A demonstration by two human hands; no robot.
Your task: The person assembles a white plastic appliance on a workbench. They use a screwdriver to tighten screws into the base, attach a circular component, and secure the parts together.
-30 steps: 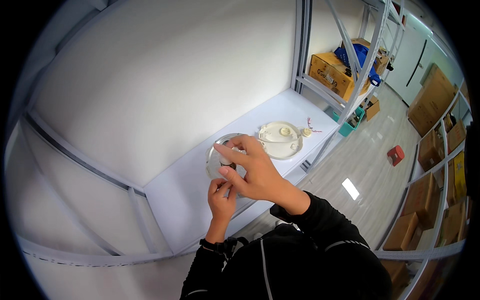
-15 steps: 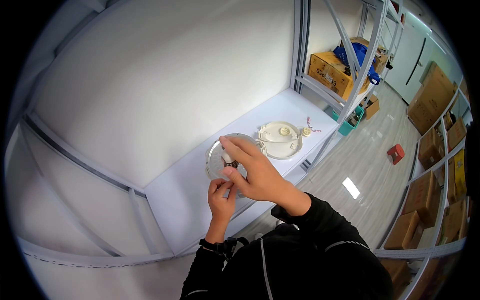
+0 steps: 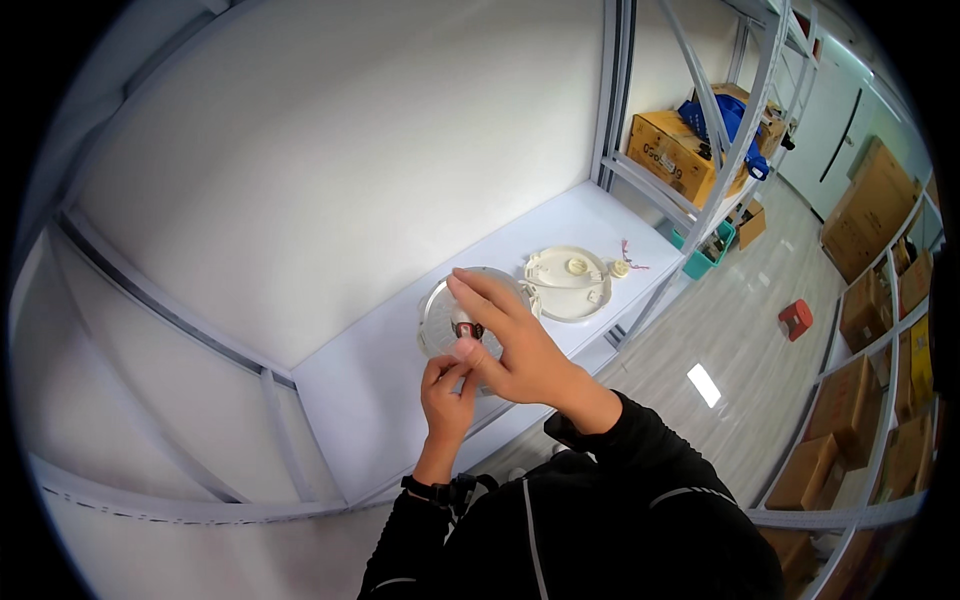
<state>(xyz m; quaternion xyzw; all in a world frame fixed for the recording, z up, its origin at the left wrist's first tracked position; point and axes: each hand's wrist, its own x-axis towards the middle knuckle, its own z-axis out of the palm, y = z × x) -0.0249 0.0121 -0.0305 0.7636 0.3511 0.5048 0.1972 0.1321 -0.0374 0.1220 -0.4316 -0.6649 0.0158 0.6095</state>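
Observation:
My right hand [image 3: 535,355] is closed around a small bulb-like piece [image 3: 462,318], white at the top with a dark, reddish band lower down. Just below it, my left hand [image 3: 448,400] pinches with thumb and finger near the piece's lower end; what lies between those fingertips is hidden. Both hands are over a round silvery dish [image 3: 432,312] on the white shelf, partly covered by them. Beside the dish, at its right, lies a round cream plastic plate [image 3: 568,302] with a small round cream part [image 3: 576,267] on it.
A small cream disc [image 3: 620,269] with red wire lies at the plate's right. A white metal rack post [image 3: 745,130] rises at the shelf's right end. Beyond are cardboard boxes [image 3: 670,158], a teal crate [image 3: 705,258] and a red stool [image 3: 795,318] on the floor.
The view has shifted slightly, moving the scene a little right and down. My right fingers have turned slightly around the piece, and more of its reddish band shows. My left hand keeps its pinch.

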